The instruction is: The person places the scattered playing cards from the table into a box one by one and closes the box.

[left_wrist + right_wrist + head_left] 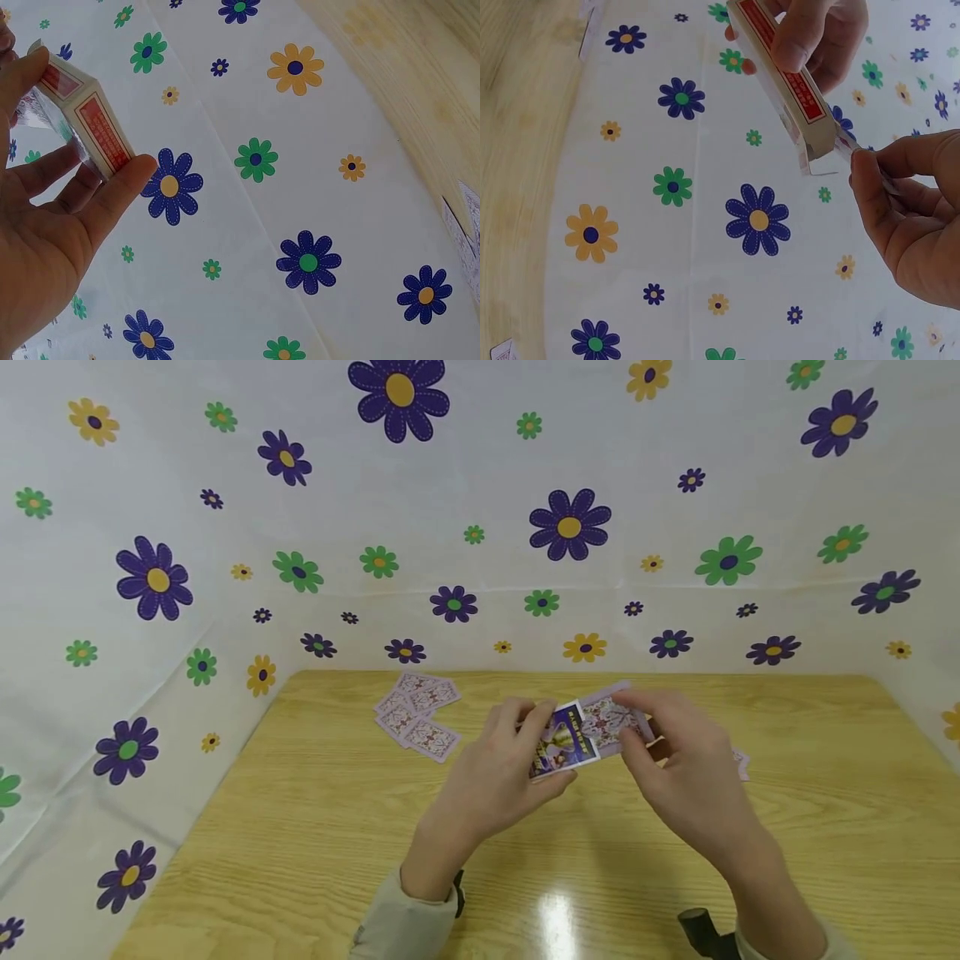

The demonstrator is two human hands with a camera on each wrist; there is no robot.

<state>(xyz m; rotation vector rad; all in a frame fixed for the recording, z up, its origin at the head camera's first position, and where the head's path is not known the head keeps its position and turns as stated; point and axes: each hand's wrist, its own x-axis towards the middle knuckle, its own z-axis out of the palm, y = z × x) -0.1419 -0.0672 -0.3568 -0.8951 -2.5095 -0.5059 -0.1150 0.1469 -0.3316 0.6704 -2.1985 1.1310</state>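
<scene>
My left hand (491, 764) grips a playing-card box (558, 745) above the table, its dark printed face with a gold trophy turned up. Thumb and fingers press on the box's edges, and the left wrist view shows its narrow white-and-red side (105, 131). Out of the box's right end stick playing cards (607, 720) with a patterned pinkish back. Between thumb and fingers my right hand (690, 768) pinches their outer end. In the right wrist view the cards (845, 141) reach into the box's open end, beside a raised flap (821, 169); how many there are is hidden.
Several playing cards (397, 720) lie face down, overlapping, on the wooden table (315, 827) at the back left. Part of another card (741, 764) shows beyond my right hand. A flower-printed white cloth (480, 485) rises behind the table and along its sides.
</scene>
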